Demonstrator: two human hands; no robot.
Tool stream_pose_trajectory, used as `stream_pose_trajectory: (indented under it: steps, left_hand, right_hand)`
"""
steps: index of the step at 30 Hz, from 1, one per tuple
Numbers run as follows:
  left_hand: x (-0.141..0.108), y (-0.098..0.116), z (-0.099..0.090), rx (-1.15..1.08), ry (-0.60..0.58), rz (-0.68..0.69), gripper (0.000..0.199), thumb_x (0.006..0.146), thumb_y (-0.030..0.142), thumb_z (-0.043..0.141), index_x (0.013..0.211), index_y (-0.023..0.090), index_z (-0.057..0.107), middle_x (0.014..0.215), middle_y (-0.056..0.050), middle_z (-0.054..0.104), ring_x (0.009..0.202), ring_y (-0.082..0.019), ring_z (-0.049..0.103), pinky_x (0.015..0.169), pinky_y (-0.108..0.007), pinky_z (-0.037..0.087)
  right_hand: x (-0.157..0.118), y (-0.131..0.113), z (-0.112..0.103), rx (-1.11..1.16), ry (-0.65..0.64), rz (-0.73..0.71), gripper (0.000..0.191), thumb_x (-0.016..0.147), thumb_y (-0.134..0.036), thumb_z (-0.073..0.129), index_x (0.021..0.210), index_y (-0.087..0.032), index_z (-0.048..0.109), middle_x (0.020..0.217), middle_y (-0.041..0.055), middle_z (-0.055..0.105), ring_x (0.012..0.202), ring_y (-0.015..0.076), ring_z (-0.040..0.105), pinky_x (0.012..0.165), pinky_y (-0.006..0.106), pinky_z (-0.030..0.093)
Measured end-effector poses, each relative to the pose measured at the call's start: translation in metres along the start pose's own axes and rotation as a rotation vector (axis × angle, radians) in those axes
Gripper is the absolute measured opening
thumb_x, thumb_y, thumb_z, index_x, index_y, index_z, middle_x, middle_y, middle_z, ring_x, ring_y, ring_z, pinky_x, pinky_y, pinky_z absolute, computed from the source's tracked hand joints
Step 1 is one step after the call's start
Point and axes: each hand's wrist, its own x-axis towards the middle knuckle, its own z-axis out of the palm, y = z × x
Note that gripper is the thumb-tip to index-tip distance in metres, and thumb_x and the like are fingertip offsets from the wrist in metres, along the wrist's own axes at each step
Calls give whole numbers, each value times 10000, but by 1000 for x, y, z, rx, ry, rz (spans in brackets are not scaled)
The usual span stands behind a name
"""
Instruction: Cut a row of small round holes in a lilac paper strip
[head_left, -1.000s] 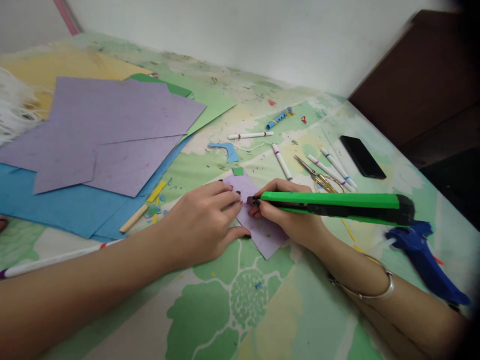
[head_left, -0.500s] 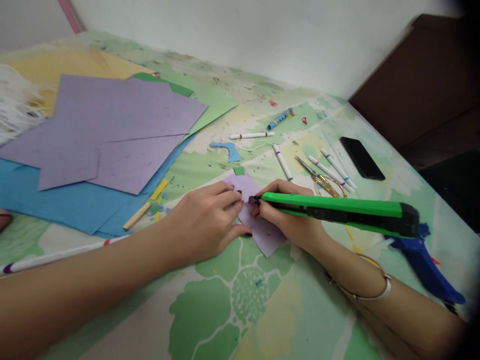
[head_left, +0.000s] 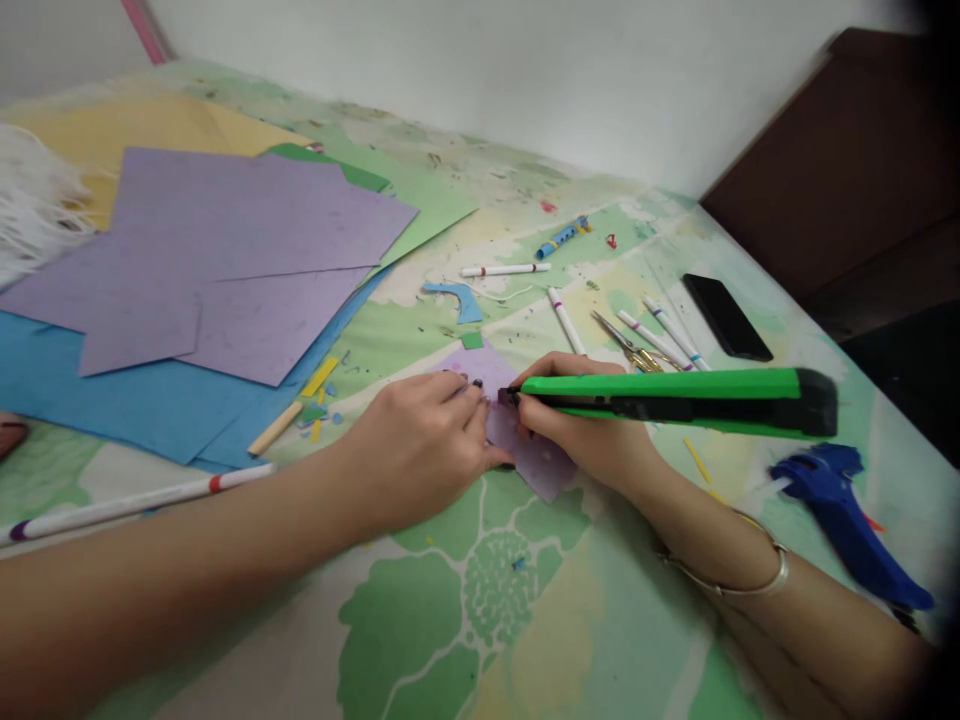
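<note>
A small piece of purple paper (head_left: 546, 468) lies on the patterned tablecloth. My left hand (head_left: 431, 440) presses it down, its fingers curled together and the thumb at the paper's near edge. In my right hand (head_left: 592, 430) is a green box cutter (head_left: 675, 388), gripped close to the blade end like a pen. Its handle points out to the right, and its front end sits over the purple piece, just right of my left fingertips. Fingers hide where the blade meets the paper. A green paper scrap (head_left: 472, 341) lies beyond the piece.
Purple sheets (head_left: 247, 215) and blue sheets (head_left: 142, 400) are stacked at left, near white string (head_left: 37, 205). Rightward are gold-handled scissors (head_left: 630, 345), white markers (head_left: 566, 320), a black phone (head_left: 726, 316) and a blue glue gun (head_left: 840, 520). A wooden stick (head_left: 274, 430) lies left of my hand.
The box cutter's rear end has risen a little, so its handle lies more level. The purple piece has turned slightly, and my left hand has shifted a little with it.
</note>
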Motion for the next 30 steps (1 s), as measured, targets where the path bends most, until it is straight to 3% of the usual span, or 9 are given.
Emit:
stream_pose_trajectory:
  steps: [6,12,16,22,30]
  left_hand:
    - [2,12,-3,113,30,-24,325,900,301,581,785,29,717,759,-163,732,767,-297,712,697,-424,619]
    - [-1,3,-2,-5,2,-41,308,919,288,534,885,44,719,877,-168,740,964,-333,686,917,-550,536]
    - [-4,-5,0,-44,-19,22,264,923,237,541,910,35,710,918,-177,741,915,-290,707,819,-428,609]
    - [-6,-9,-1,-24,-59,111,199,894,142,571,978,9,693,979,-196,733,930,-313,705,784,-444,622]
    - [-6,-8,0,-11,-69,97,201,904,128,547,973,7,692,971,-198,734,928,-322,704,726,-437,629]
  right_hand:
    - [0,-1,-2,37,-9,-22,50,718,-138,613,720,-162,657,670,-22,660,628,105,589,579,199,448]
    - [-9,-1,3,11,35,38,31,728,-166,623,741,-172,651,687,-17,671,617,112,578,560,214,435]
    - [-10,-2,4,33,45,64,35,743,-179,605,737,-178,640,674,-19,668,611,116,585,552,220,437]
    - [-9,-3,5,-14,73,52,14,710,-168,632,703,-175,641,647,-29,664,583,102,566,539,213,422]
    - [-11,-3,5,-29,76,68,13,718,-197,640,725,-188,645,666,-33,674,599,106,581,566,225,434]
